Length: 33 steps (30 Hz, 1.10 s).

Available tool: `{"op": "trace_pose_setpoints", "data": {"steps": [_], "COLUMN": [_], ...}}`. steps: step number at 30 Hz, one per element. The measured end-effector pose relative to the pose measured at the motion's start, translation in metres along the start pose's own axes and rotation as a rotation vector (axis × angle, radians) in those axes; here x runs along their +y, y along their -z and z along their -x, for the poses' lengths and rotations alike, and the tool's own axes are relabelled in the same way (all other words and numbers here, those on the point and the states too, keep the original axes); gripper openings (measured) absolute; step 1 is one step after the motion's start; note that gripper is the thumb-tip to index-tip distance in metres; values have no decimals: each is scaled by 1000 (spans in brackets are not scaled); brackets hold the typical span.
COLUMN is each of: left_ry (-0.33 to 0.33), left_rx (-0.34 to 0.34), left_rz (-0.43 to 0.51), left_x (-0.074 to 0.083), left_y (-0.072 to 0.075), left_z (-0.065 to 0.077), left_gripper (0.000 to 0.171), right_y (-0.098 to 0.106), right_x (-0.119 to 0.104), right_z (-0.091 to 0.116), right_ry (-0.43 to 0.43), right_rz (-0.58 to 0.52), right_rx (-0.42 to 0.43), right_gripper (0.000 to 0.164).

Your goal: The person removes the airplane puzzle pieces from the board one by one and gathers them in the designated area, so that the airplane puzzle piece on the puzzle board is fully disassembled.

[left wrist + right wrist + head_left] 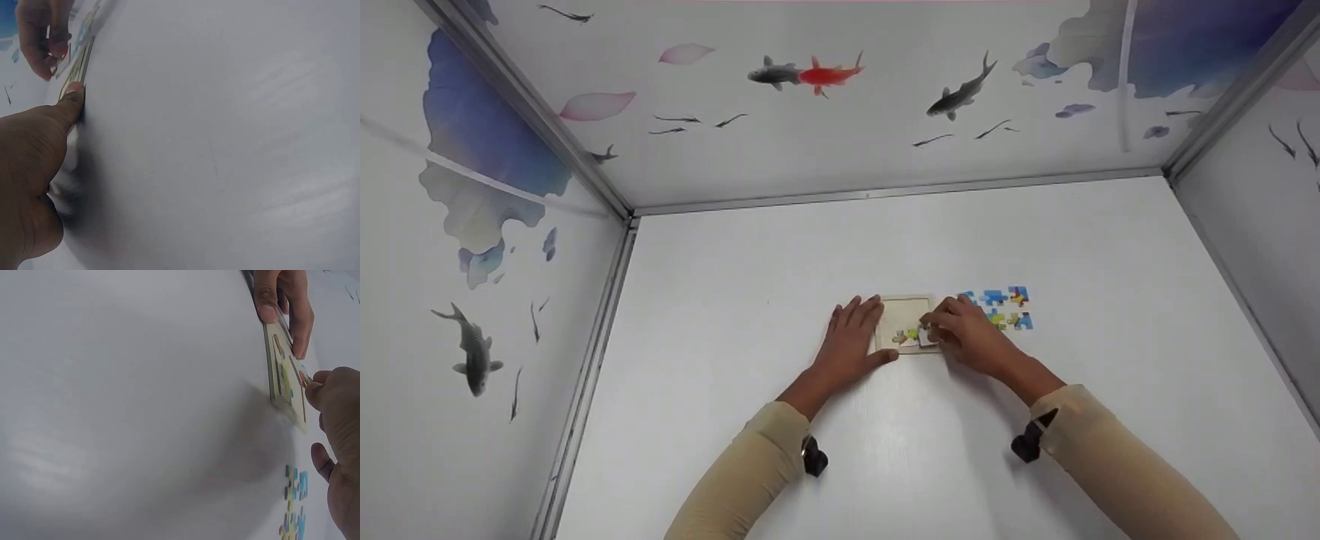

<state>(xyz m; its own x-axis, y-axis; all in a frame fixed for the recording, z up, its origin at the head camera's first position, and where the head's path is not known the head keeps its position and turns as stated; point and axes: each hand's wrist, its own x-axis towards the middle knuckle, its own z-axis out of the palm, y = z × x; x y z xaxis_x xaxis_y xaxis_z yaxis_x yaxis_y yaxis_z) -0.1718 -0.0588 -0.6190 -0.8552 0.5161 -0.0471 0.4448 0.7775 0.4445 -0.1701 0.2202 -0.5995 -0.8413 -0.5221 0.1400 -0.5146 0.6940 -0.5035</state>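
A shallow wooden puzzle tray (904, 311) lies on the white table, with a few coloured jigsaw pieces (901, 337) inside along its near edge. My left hand (849, 343) rests at the tray's left side, fingers extended along the rim and thumb on the near left corner. Over the tray's right part, my right hand (971, 334) pinches a jigsaw puzzle piece (305, 378) between thumb and fingertips. In the left wrist view the left thumb (72, 97) presses on the tray's edge. The right fingers partly hide the held piece.
Several loose blue and yellow jigsaw pieces (1018, 296) lie in rows to the right of the tray, partly behind the right hand. White panels (885, 142) painted with fish stand at the back and sides, joined by metal frame rails (810, 202).
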Motion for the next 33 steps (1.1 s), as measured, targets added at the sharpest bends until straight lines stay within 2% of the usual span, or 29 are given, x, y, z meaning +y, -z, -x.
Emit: {"op": "trace_pose_setpoints", "data": {"steps": [7, 13, 20, 26, 33], "left_ry": [51, 32, 3, 11, 32], "left_rx": [-22, -7, 3, 2, -11], "left_rz": [-4, -1, 15, 2, 11], "left_x": [3, 1, -1, -1, 3], "left_y": [-1, -3, -2, -1, -2], "left_z": [-1, -1, 1, 1, 1], "left_gripper": [98, 97, 102, 99, 97], "right_y": [12, 20, 26, 27, 22], "right_x": [13, 22, 31, 34, 36], "right_z": [25, 43, 62, 68, 70], "right_ry": [-50, -74, -40, -27, -2], "right_rz": [25, 55, 99, 112, 147], "right_rx": [2, -1, 5, -13, 10], "right_gripper": [31, 30, 26, 33, 30]}}
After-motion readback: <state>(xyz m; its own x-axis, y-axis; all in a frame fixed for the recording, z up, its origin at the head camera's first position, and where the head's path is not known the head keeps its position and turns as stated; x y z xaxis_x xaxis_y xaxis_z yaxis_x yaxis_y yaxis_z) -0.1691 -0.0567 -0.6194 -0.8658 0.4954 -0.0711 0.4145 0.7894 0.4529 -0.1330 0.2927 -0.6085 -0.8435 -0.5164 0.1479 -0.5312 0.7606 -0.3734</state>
